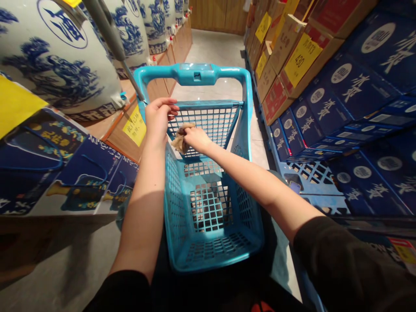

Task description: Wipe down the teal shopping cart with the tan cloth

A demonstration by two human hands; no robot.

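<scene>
A blue plastic shopping basket with grid walls and a raised handle stands in the middle of the view. My right hand is closed on a crumpled brown cloth, held near the grid panel below the handle. To the left of it, my left hand is at the basket's left side near the handle's lower end, with its fingers bent and partly overlapping. Whether those fingers grip the frame is not clear. A grey pole slants down to the handle's left corner.
Large blue-and-white jars line a wooden stand at left, above printed boxes. On the right, cartons and dark blue boxes are stacked on a blue pallet. A tiled aisle runs ahead.
</scene>
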